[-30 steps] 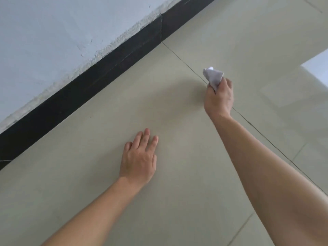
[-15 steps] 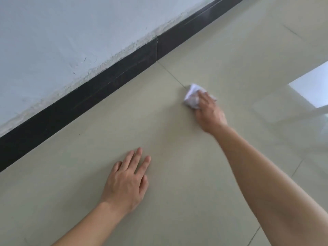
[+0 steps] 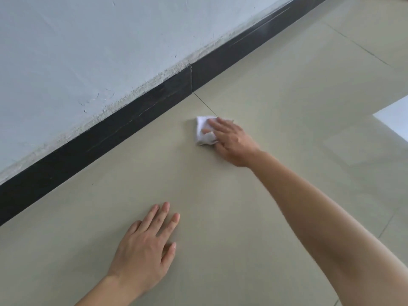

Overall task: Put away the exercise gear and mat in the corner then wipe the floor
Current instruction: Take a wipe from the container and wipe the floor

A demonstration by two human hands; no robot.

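A small crumpled white cloth [image 3: 203, 131] lies flat on the beige tiled floor [image 3: 220, 206], close to a dark grout line. My right hand [image 3: 231, 140] presses down on the cloth with fingers spread over its right half, arm stretched forward. My left hand [image 3: 148, 241] rests palm down on the floor nearer to me, fingers slightly apart, holding nothing. No exercise gear or mat is in view.
A black skirting board [image 3: 132, 120] runs diagonally along the base of a pale wall [image 3: 88, 51] beyond the hands. A bright reflection [image 3: 395, 118] shines on the tiles at the right edge.
My right hand brought the cloth down from the air onto the floor and slid it left towards the skirting board. The left hand stayed planted.
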